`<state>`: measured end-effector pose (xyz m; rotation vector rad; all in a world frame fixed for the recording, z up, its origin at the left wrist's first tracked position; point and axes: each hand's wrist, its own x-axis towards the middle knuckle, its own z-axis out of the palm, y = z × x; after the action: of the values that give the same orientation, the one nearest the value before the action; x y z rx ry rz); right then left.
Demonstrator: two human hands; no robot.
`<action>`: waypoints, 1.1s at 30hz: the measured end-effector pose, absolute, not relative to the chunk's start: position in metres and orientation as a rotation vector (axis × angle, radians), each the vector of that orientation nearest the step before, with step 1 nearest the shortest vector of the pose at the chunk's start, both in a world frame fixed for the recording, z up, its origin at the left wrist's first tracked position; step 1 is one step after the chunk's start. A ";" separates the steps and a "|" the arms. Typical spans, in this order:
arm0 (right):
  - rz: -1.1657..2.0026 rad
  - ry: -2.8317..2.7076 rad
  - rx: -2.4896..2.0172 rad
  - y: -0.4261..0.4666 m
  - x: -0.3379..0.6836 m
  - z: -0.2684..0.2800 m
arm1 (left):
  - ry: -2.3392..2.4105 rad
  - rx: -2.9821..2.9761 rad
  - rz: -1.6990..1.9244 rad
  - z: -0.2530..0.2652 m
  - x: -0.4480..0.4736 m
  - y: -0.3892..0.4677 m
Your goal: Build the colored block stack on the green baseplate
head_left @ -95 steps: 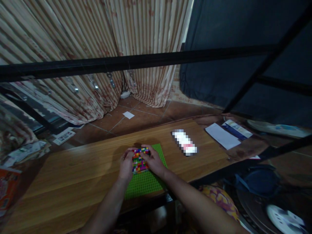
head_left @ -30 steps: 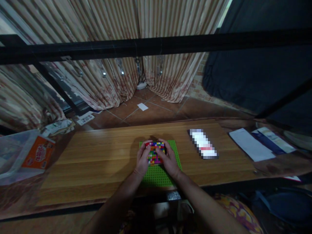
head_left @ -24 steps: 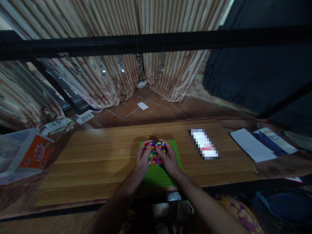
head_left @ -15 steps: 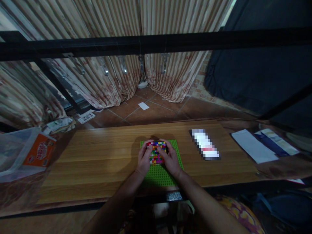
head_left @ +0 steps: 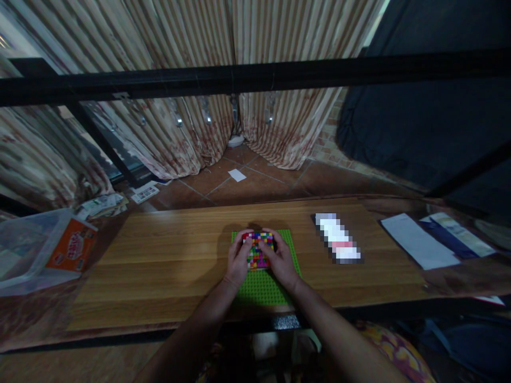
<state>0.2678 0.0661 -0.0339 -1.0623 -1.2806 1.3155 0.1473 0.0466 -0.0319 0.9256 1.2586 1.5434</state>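
Observation:
Between my two hands is a block of many-coloured toy bricks [head_left: 259, 255], over the far part of a green studded baseplate [head_left: 265, 290]. My left hand [head_left: 238, 258] is closed on the block's left side, its thumb on the upper face. On the other side my right hand [head_left: 282, 260] grips the right edge, the thumb reaching over the bricks. The fingertips at the far edge and under the block are hidden, and I cannot tell whether the block is joined to the baseplate.
The baseplate lies on a wooden tabletop [head_left: 159, 266]. To its right is a blurred-out phone-like slab [head_left: 337, 239]. White paper [head_left: 419, 242] lies beyond the table's right end. A clear plastic bin [head_left: 32, 250] with an orange label stands at the left. A dark bar [head_left: 255, 77] crosses before the curtains.
The view has shifted slightly, so everything sits a little further right and lower. Both hands keep their hold on the brick block, with no clear movement of the fingers.

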 end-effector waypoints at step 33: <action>1.093 -1.475 -1.109 0.064 0.272 -0.039 | 1.293 0.954 1.552 -0.028 0.149 0.047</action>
<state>0.2716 0.0641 -0.0387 -1.1095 -1.4753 1.0933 0.1485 0.0470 -0.0283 0.9539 1.2934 1.5519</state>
